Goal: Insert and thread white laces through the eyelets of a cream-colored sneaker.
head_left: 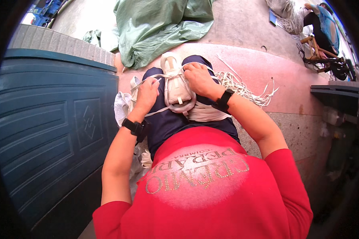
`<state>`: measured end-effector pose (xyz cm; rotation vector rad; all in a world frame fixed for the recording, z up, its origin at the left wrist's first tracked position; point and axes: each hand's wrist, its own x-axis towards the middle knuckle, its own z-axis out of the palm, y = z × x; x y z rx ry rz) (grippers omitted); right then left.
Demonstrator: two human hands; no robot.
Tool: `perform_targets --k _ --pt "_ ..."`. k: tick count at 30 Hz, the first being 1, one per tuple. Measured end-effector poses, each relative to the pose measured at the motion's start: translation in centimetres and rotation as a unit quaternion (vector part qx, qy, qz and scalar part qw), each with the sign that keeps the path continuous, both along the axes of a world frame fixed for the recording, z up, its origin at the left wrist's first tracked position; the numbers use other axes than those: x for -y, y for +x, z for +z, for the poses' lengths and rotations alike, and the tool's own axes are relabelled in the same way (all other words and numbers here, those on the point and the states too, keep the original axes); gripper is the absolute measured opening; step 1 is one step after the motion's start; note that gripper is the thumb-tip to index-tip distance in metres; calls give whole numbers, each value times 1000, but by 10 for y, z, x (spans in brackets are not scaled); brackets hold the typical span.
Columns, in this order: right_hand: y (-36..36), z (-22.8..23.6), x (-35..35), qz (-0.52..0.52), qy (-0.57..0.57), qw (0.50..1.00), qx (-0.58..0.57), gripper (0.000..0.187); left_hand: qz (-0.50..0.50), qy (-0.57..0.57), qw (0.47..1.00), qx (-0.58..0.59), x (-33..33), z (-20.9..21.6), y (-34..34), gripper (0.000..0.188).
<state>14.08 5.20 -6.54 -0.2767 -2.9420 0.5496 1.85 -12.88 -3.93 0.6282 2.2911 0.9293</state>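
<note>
A cream-and-beige shoe (178, 91) rests between my knees, its heel opening toward me. Pale laces cross over its middle. My left hand (148, 94) is closed on a lace left of the shoe, and a short pale end sticks out by the fingers. On the other side my right hand (201, 81) pinches a lace close to the shoe, over my right knee. The lace runs taut between both hands across the shoe. Beside my left leg lies another white shoe (123, 107), partly hidden by my arm.
A heap of loose white laces (243, 88) spreads right of my right knee. More flat white strands (207, 113) lie under my right thigh. Green sheeting (159, 30) covers the floor ahead. A blue panelled door (56, 115) stands close on my left; another person (323, 24) sits far right.
</note>
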Motion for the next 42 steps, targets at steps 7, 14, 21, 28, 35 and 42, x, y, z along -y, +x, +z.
perform_targets --k 7,14,21,28,35,42 --pt "-3 4 0 75 100 989 -79 9 -76 -9 977 -198 -6 -5 3 18" --pt "4 -3 8 -61 16 996 -68 8 -246 -45 863 -438 -18 10 5 7" --pt "5 1 7 -62 12 998 -5 19 -84 -27 967 -239 -17 -8 10 15" --pt "7 8 16 -38 22 999 14 23 -154 -110 936 -295 -14 -1 30 23" --pt "11 -6 12 -53 -109 990 -74 15 -141 17 936 -323 -26 1 15 17" --pt "3 -8 14 -3 -95 986 -137 10 -207 -85 919 -326 -85 0 -3 13"
